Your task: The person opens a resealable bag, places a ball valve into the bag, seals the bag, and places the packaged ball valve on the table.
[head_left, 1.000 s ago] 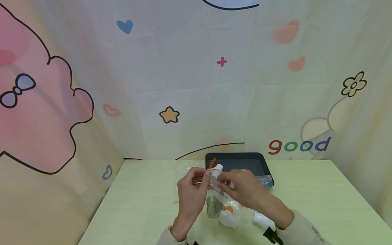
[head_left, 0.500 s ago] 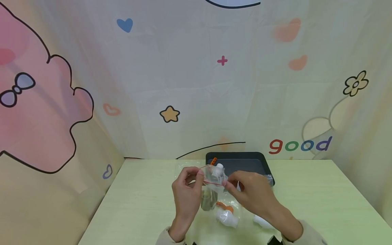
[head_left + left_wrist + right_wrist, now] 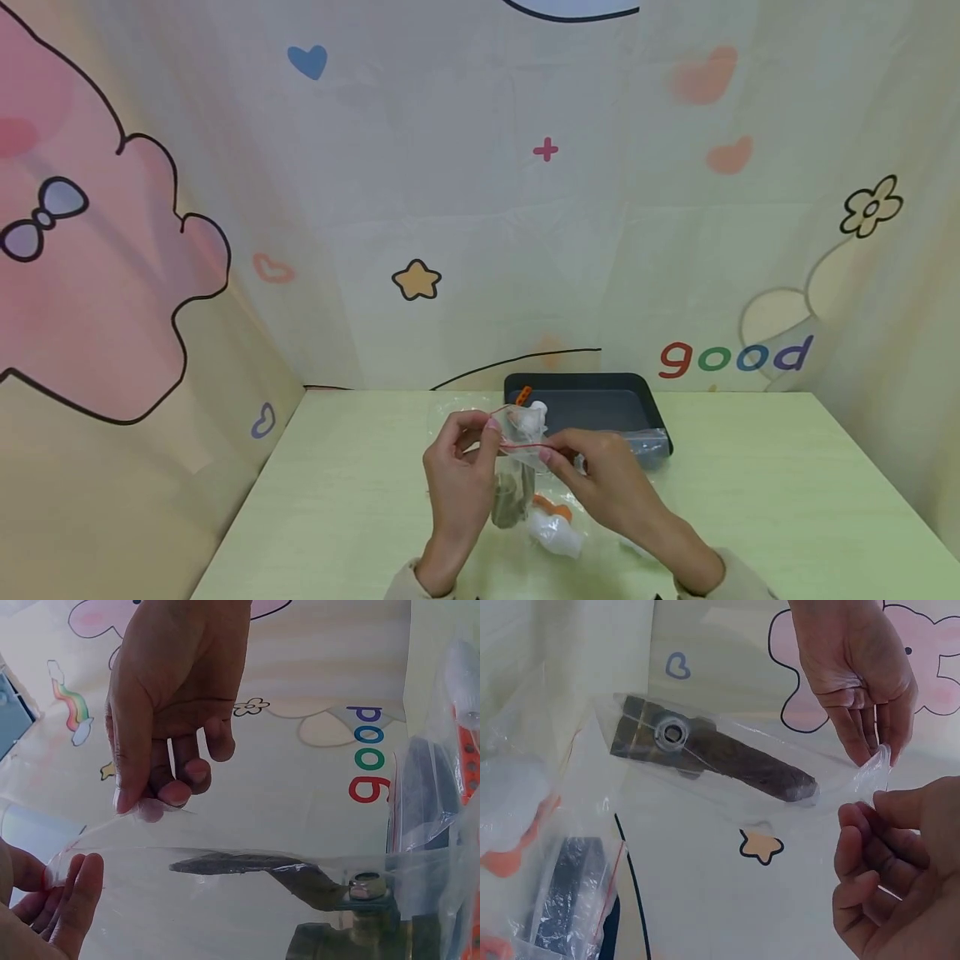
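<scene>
My left hand [image 3: 461, 475] and right hand [image 3: 618, 483] pinch a clear zip-lock bag [image 3: 525, 454] by its red-lined mouth, one at each side. The bag's red line runs nearly level between them. Inside hangs a metal ball valve [image 3: 512, 500] with a lever handle. Through the plastic, the right wrist view shows the valve [image 3: 649, 735] at the far end and its handle angled toward my right hand [image 3: 900, 862], with my left hand [image 3: 866, 690] above. In the left wrist view, the handle [image 3: 255, 864] lies along the bag between valve body and mouth.
Behind my hands a dark tray [image 3: 592, 404] holds an orange strip [image 3: 523, 395] and a bagged dark block [image 3: 647, 443]. Nearer on the table lie a bagged white bottle-like piece [image 3: 557, 533] with an orange part [image 3: 552, 507], and another white piece [image 3: 636, 547] beneath my right forearm.
My hands have spread apart, the left shifting slightly left, and the bag's red line has turned from slanted to nearly level. The valve has swung a little left below them.
</scene>
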A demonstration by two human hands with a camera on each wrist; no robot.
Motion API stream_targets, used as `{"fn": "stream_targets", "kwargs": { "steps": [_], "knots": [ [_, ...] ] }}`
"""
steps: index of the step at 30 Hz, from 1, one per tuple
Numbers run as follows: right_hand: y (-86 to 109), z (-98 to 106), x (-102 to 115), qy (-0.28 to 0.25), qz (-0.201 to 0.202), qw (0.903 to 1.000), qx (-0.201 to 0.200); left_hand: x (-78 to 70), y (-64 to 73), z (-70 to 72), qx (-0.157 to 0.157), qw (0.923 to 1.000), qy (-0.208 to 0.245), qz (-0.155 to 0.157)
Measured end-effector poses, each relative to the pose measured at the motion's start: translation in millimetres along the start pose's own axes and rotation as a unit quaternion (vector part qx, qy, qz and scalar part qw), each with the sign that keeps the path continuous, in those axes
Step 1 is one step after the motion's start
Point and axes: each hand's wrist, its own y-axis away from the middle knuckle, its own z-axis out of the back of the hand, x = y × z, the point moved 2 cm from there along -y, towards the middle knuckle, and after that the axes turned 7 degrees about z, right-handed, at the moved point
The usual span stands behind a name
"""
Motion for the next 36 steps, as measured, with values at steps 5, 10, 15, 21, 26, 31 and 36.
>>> {"fn": "stream_targets", "kwargs": {
  "steps": [5,10,15,21,26,31,36],
  "knots": [
    [-1.1,1,3,0.007,0.042,0.9979,-0.048,0.7,-0.8,3.1,0.002,0.9999,0.016,0.001],
    [-6.6,7,6,0.033,0.133,0.9867,-0.088,0.4,-1.2,7.4,0.006,0.9991,0.042,0.006],
    [-14.2,21,8,0.067,0.186,0.9749,-0.102,-2.7,-1.6,14.3,0.002,0.9991,0.042,-0.006],
    [-16.6,38,8,0.109,0.210,0.9684,-0.081,-12.1,-4.1,19.6,0.013,0.9976,-0.019,-0.066],
    [-16.6,45,8,0.134,0.235,0.9599,-0.073,-19.7,-1.4,15.4,0.042,0.9737,-0.136,-0.178],
    [-14.7,44,9,0.141,0.247,0.9564,-0.068,-24.9,3.1,6.0,0.091,0.9461,-0.218,-0.222],
    [-13.9,41,11,0.150,0.257,0.9520,-0.073,-27.3,4.1,-4.1,0.151,0.9267,-0.270,-0.213]
  ]
}}
